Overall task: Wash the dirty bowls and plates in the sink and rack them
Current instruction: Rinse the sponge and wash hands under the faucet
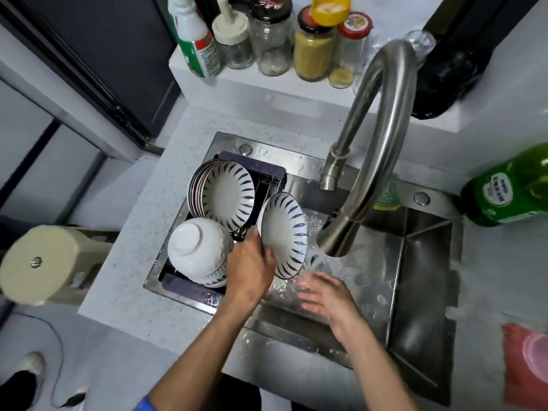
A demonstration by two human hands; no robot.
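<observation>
My left hand (252, 265) grips the left rim of a white plate with blue stripes (286, 232), held on edge over the sink beside the running water. Under the stream from the steel tap (367, 173), my right hand (323, 295) lies open with spread fingers and holds nothing. A dark rack (264, 170) sits in the sink's left part. Several matching striped plates (225, 194) stand in it, and upturned white bowls (198, 250) are stacked at its front.
The steel sink (421, 277) is wet, its right half bare. A green detergent bottle (510, 191) lies at the right; jars (311, 46) and a spray bottle (195, 40) stand on the back ledge. A cream stool (44, 265) stands at the left, a red cloth (525, 360) at the right.
</observation>
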